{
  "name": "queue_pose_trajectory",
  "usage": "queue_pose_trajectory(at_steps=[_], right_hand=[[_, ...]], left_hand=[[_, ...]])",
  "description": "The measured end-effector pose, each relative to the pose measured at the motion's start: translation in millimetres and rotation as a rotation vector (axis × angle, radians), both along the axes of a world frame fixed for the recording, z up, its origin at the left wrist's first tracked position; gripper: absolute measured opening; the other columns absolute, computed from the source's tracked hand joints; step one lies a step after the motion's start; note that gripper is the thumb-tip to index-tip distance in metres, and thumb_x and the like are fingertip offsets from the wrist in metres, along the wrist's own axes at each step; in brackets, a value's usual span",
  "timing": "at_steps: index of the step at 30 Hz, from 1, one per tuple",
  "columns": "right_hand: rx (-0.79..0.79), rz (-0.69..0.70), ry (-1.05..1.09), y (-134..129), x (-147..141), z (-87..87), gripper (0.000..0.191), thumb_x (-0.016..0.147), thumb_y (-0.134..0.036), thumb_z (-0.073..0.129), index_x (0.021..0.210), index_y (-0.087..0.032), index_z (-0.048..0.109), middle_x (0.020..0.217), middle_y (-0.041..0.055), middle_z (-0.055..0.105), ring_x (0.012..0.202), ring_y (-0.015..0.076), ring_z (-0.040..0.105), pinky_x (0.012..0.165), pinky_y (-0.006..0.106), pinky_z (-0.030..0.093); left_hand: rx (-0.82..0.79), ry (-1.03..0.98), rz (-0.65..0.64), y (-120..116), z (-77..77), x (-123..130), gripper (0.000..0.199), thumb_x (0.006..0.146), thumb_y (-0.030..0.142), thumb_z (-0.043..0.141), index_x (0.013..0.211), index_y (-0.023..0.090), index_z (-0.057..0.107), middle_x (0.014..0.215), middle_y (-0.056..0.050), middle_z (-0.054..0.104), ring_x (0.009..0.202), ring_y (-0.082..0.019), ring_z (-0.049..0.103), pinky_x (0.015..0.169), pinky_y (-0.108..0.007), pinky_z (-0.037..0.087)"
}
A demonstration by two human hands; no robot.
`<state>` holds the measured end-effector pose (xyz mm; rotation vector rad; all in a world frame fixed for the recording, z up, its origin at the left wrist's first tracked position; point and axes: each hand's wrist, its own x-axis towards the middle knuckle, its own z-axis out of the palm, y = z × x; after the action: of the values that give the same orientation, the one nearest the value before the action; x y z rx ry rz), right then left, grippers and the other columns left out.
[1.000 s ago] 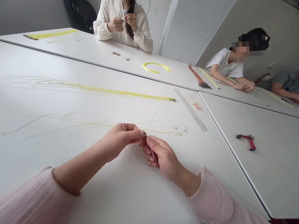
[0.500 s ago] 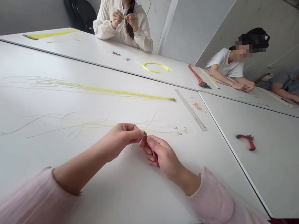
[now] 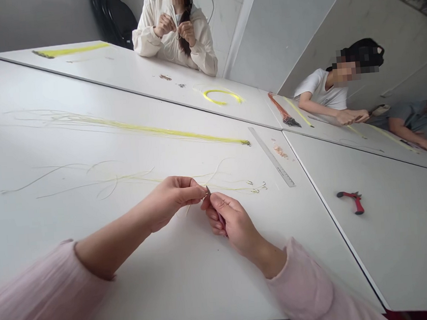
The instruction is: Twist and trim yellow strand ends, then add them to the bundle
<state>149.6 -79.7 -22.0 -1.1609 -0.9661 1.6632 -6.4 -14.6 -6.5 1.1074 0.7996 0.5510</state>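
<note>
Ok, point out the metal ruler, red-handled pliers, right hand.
metal ruler [image 3: 272, 158], head view, middle of its blade
red-handled pliers [image 3: 359, 206], head view, one red handle
right hand [image 3: 232, 216], head view, back of the hand

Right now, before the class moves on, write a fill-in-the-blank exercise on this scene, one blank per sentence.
The person's sleeves are ____.
The left hand and right hand are close to thin pale strands that end in small metal ____.
The long bundle of strands farther along the table is bright ____.
The pliers on the neighbouring table have ____ handles.

Missing words: pink; hooks; yellow; red.
</note>
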Motion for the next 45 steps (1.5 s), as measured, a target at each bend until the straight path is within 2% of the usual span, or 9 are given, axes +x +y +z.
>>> queue_pose_trajectory(at_steps=[5, 12, 17, 20, 29, 34, 37, 40, 45], right_hand=[[0.079, -0.148, -0.003, 3, 2, 1.5, 0.026, 0.085, -0.043, 0.052, 0.082, -0.018, 0.057, 0.065, -0.004, 0.036, 0.049, 0.0062, 0.03, 0.043, 0.02, 0.022], [0.083, -0.221, -0.016, 6, 1, 0.9, 0.016, 0.077, -0.033, 0.063, 0.078, -0.019, 0.054, 0.054, -0.0075, 0.03, 0.047, 0.0067, 0.023, 0.041, 0.02, 0.019], [0.152, -0.262, -0.117, 7, 6, 3.6, 0.019, 0.078, -0.034, 0.062, 0.073, -0.02, 0.051, 0.055, -0.0074, 0.03, 0.046, 0.0067, 0.022, 0.041, 0.022, 0.02], [0.224, -0.274, -0.293, 6, 10, 6.7, 0.021, 0.079, -0.034, 0.061, 0.07, -0.019, 0.05, 0.057, -0.0067, 0.03, 0.048, 0.0071, 0.024, 0.044, 0.023, 0.022], [0.309, -0.236, -0.497, 3, 4, 10.5, 0.022, 0.078, -0.028, 0.059, 0.064, -0.02, 0.044, 0.057, -0.0063, 0.029, 0.053, 0.0091, 0.026, 0.049, 0.024, 0.027], [0.283, -0.198, -0.488, 3, 4, 8.8, 0.03, 0.075, -0.027, 0.061, 0.06, -0.02, 0.036, 0.056, -0.007, 0.025, 0.052, 0.0084, 0.023, 0.048, 0.023, 0.024], [0.198, -0.183, -0.418, 4, 6, 8.9, 0.024, 0.075, -0.029, 0.062, 0.063, -0.019, 0.043, 0.057, -0.0067, 0.03, 0.051, 0.0076, 0.026, 0.046, 0.023, 0.024], [0.073, -0.188, -0.241, 7, 10, 9.0, 0.021, 0.076, -0.031, 0.063, 0.069, -0.019, 0.047, 0.056, -0.0077, 0.029, 0.047, 0.0061, 0.023, 0.043, 0.022, 0.019], [0.076, -0.224, -0.099, 7, 11, 7.3, 0.021, 0.078, -0.033, 0.064, 0.072, -0.019, 0.05, 0.054, -0.0085, 0.027, 0.046, 0.0054, 0.021, 0.041, 0.021, 0.017]], left_hand=[[0.005, -0.016, 0.043, -1, -0.2, 0, 0.018, 0.074, 0.036, 0.068, 0.075, 0.018, 0.068, 0.089, -0.006, 0.069, 0.096, -0.02, 0.058, 0.092, -0.036, 0.039], [0.085, -0.01, 0.038, -5, -2.2, 1, 0.019, 0.076, 0.04, 0.065, 0.078, 0.021, 0.069, 0.088, -0.004, 0.071, 0.094, -0.021, 0.06, 0.088, -0.035, 0.041], [0.164, 0.152, 0.058, -8, 2.1, 2, 0.026, 0.074, 0.045, 0.064, 0.085, 0.023, 0.071, 0.083, -0.003, 0.07, 0.076, -0.019, 0.058, 0.068, -0.03, 0.041], [0.226, 0.27, 0.087, -10, 4.9, 3, 0.03, 0.071, 0.048, 0.066, 0.093, 0.027, 0.07, 0.07, 0.001, 0.064, 0.058, -0.013, 0.047, 0.055, -0.026, 0.033], [0.32, 0.296, 0.074, -12, 4.8, 4, 0.028, 0.074, 0.051, 0.063, 0.078, 0.023, 0.066, 0.07, 0.003, 0.059, 0.052, -0.008, 0.033, 0.049, -0.024, 0.025], [0.24, 0.197, 0.043, -11, 3.6, 4, 0.028, 0.077, 0.05, 0.061, 0.08, 0.023, 0.064, 0.077, 0.001, 0.063, 0.064, -0.011, 0.046, 0.059, -0.025, 0.033], [0.189, 0.104, 0.097, -9, 3.0, 3, 0.027, 0.078, 0.049, 0.06, 0.077, 0.023, 0.063, 0.079, 0.001, 0.061, 0.078, -0.014, 0.051, 0.07, -0.027, 0.036], [0.182, 0.161, 0.167, -8, 3.5, 3, 0.029, 0.077, 0.053, 0.06, 0.081, 0.025, 0.066, 0.083, 0.001, 0.061, 0.084, -0.016, 0.05, 0.074, -0.028, 0.036], [0.174, 0.209, 0.094, -12, 4.1, 5, 0.03, 0.076, 0.053, 0.061, 0.093, 0.029, 0.068, 0.094, -0.001, 0.067, 0.097, -0.022, 0.055, 0.082, -0.034, 0.037]])
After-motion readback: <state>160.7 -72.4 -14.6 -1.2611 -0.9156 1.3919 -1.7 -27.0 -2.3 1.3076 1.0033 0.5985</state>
